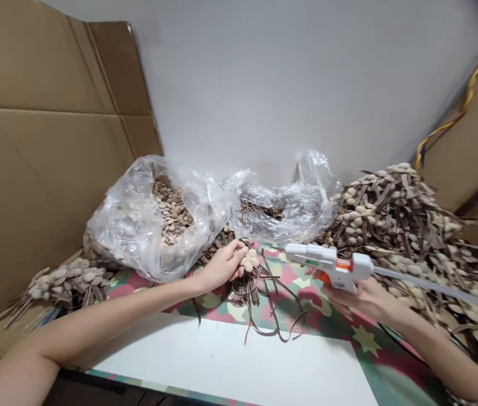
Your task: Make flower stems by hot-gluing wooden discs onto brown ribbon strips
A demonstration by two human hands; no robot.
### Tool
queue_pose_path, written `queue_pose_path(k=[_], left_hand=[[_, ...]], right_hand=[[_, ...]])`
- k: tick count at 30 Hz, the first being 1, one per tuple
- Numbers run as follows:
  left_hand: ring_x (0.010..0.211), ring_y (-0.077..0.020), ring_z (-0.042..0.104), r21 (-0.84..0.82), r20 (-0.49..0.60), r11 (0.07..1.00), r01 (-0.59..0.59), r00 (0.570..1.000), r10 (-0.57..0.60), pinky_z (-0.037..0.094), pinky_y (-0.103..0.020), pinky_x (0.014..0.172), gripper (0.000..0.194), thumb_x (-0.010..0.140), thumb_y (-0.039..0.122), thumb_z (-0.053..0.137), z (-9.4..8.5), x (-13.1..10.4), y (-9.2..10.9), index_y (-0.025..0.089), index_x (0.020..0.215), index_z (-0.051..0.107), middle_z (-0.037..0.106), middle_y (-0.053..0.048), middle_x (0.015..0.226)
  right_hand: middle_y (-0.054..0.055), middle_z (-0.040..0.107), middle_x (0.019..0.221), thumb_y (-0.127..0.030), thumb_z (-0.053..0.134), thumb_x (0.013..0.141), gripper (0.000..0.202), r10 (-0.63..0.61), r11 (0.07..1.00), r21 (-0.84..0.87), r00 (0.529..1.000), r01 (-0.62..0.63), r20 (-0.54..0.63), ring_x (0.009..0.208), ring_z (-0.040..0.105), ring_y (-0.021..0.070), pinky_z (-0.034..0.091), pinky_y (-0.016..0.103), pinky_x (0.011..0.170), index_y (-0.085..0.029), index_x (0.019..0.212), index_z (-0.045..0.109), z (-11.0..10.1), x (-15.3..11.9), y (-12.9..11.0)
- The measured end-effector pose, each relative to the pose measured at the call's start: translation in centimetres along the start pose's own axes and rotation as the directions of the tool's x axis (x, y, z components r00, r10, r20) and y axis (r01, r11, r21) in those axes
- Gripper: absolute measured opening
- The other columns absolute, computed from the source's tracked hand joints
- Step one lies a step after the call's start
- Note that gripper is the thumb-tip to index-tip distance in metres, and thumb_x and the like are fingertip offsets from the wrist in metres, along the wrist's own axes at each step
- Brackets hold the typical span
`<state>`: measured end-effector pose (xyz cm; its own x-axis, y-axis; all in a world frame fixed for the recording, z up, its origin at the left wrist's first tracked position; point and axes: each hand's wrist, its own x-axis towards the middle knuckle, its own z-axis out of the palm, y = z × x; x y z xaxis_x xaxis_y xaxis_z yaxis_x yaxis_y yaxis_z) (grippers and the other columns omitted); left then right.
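Observation:
My left hand (224, 264) pinches a small flower-like cluster of pale, rounded pieces (250, 260) near the middle of the table. Below and beside it lies a tangle of thin brown strips (245, 294), some curling toward me. On the right, my right hand (359, 296) is wrapped around a white glue gun (327, 262) with an orange trigger. Its nozzle points left toward the cluster, apart from it. A long translucent glue stick (425, 282) sticks out of the gun's back.
An open plastic bag (124, 220) of pale pieces stands at left, another plastic bag (306, 208) with brown strips behind. A big heap of finished-looking clusters (395, 208) fills the right; a smaller pile (69, 282) lies left. White board (222, 355) covers the front. Cardboard (52, 146) walls the left.

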<state>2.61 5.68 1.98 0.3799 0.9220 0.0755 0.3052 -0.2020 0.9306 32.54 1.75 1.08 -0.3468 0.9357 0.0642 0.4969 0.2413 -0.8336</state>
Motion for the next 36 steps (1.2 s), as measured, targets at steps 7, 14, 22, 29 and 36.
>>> queue_pose_path(k=[7,14,22,29,36], left_hand=[[0.052,-0.0131,0.041,0.052,-0.151,0.997,-0.051,0.987,0.059,0.032,-0.022,0.05,0.021,0.087,0.041,0.038,1.8,1.2,-2.2,0.022,0.085,0.046,0.044,0.004,0.057],[0.052,-0.0128,0.04,0.074,-0.141,0.995,-0.064,0.987,0.074,0.03,-0.021,0.05,0.021,0.088,0.04,0.036,2.0,0.8,-2.1,0.022,0.087,0.046,0.045,0.004,0.058],[0.053,-0.0125,0.047,-0.015,-0.128,0.998,-0.059,0.99,0.057,0.034,-0.021,0.051,0.018,0.089,0.038,0.033,2.2,0.9,-2.4,0.022,0.089,0.042,0.049,0.004,0.058],[0.05,-0.0107,0.047,-0.048,-0.094,0.995,-0.085,0.992,0.08,0.037,-0.022,0.052,0.018,0.091,0.038,0.031,2.3,0.8,-2.3,0.021,0.09,0.04,0.054,0.003,0.061],[0.047,-0.0096,0.045,-0.25,-0.02,0.966,-0.06,0.998,0.057,0.034,-0.02,0.046,0.011,0.09,0.032,0.034,2.1,0.9,-2.6,0.022,0.092,0.036,0.059,0.002,0.067]], right_hand=[[-0.003,0.048,0.051,-0.044,0.055,0.08,0.029,0.126,0.99,0.034,0.973,-0.135,0.194,0.042,0.043,0.0104,0.034,0.023,0.042,-0.019,0.094,0.056,2.0,0.2,-0.9],[-0.004,0.046,0.053,-0.043,0.052,0.082,0.025,0.102,0.991,0.071,0.984,-0.113,0.143,0.044,0.042,0.0097,0.033,0.022,0.043,-0.019,0.083,0.05,2.9,1.0,-0.9],[-0.005,0.044,0.053,-0.045,0.051,0.082,0.027,0.113,0.991,0.05,0.98,-0.122,0.165,0.043,0.039,0.0084,0.031,0.021,0.042,-0.018,0.077,0.048,3.5,1.2,-0.5],[-0.004,0.043,0.057,-0.044,0.048,0.085,0.026,0.071,0.995,0.053,0.984,-0.08,0.163,0.045,0.039,0.0081,0.031,0.022,0.043,-0.018,0.079,0.047,3.7,1.3,-0.5],[-0.005,0.044,0.058,-0.044,0.05,0.083,0.025,0.042,0.997,0.061,0.994,-0.048,0.102,0.047,0.039,0.0092,0.033,0.024,0.047,-0.019,0.082,0.047,3.8,1.4,-0.6]])
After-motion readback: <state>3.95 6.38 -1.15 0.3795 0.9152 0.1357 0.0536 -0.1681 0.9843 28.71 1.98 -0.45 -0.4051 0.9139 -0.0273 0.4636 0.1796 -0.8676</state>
